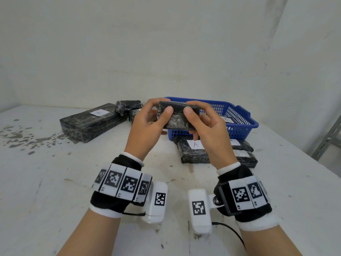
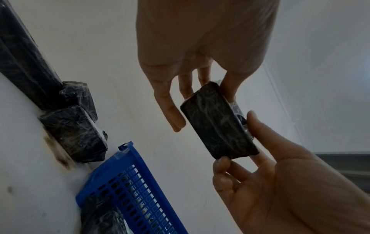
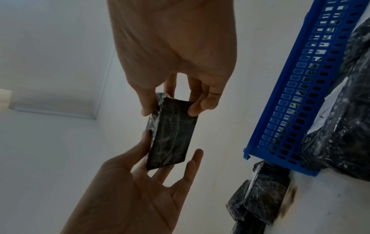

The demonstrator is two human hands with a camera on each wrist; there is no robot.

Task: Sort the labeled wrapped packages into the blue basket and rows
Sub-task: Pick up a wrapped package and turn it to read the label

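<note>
Both hands hold one small black wrapped package (image 1: pixel 178 116) in the air in front of the blue basket (image 1: pixel 239 115). My left hand (image 1: pixel 159 111) pinches its left end, thumb in front and fingers behind. My right hand (image 1: pixel 193 112) pinches the right end the same way. No label shows on the held package (image 2: pixel 218 121) (image 3: pixel 172 134). The left wrist view has my left hand (image 2: pixel 202 88) above and the right hand (image 2: pixel 236 158) below. In the right wrist view my right hand (image 3: pixel 170 109) is above and the left hand (image 3: pixel 160 158) below.
A long package labeled A (image 1: pixel 92 122) lies at the left with two small packages (image 1: pixel 129 106) behind it. Labeled packages (image 1: pixel 191 150) lie in a group in front of the basket, one marked A. A labeled package (image 1: pixel 226 119) lies inside the basket. A metal rack (image 1: pixel 328 139) stands at the right.
</note>
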